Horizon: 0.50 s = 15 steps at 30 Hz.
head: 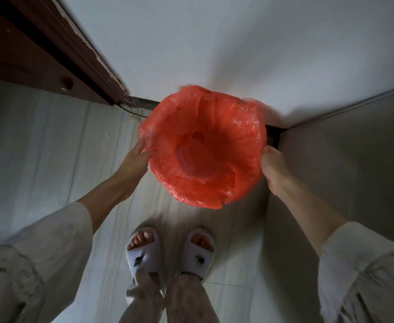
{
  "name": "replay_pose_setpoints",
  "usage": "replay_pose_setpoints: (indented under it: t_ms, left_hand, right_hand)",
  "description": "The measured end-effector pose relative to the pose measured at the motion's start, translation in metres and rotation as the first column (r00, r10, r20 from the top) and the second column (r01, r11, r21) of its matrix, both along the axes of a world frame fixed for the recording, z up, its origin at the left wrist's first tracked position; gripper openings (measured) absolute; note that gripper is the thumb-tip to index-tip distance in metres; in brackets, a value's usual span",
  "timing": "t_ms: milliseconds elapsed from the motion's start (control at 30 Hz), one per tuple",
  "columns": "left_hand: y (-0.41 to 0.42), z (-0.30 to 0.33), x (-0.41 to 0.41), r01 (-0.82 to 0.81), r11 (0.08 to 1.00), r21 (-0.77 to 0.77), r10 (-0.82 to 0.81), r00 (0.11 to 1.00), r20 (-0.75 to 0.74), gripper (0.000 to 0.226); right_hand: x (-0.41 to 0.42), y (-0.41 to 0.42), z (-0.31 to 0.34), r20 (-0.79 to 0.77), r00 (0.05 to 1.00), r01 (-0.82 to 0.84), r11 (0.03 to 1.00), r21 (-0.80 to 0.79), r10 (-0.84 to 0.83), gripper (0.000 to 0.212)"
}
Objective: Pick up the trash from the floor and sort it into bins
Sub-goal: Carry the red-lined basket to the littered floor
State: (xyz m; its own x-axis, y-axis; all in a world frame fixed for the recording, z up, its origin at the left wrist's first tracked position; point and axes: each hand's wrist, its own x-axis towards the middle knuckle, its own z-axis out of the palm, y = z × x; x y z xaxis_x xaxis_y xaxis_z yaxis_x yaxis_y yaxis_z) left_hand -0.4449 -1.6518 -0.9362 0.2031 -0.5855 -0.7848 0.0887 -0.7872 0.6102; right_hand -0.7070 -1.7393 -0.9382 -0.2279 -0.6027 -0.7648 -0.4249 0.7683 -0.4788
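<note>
A round bin lined with a red plastic bag point(214, 187) stands in the middle of the head view, its mouth facing me. The bag's crinkled rim folds over the bin's edge all round. My left hand point(136, 159) grips the bin's left side, fingers curled against the red plastic. On the opposite side, my right hand point(271, 164) holds the rim, its fingers curled and partly hidden behind the bag. Something pale and translucent lies at the bottom of the bag; I cannot tell what it is.
A white wall point(214, 43) rises behind the bin. A dark brown door and frame point(39, 54) run along the left. A grey surface point(342, 159) stands close on the right. My feet in white slippers point(168, 250) stand on the pale tiled floor point(51, 148).
</note>
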Motion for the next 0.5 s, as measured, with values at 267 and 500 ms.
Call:
replay_pose_setpoints:
  t_ms: [267,500]
  left_hand:
    - [-0.001,-0.004,-0.005,-0.136,0.987,0.086,0.145,0.983,-0.111,0.029]
    - [0.051,0.051,0.021,-0.282,0.945,0.168,0.285,0.958,0.004,0.020]
  right_hand:
    - [0.001,-0.002,-0.001,-0.010,0.999,0.031,0.995,0.096,-0.031,0.025]
    - [0.016,0.053,0.062,0.128,0.991,0.016,0.977,0.212,-0.044,0.024]
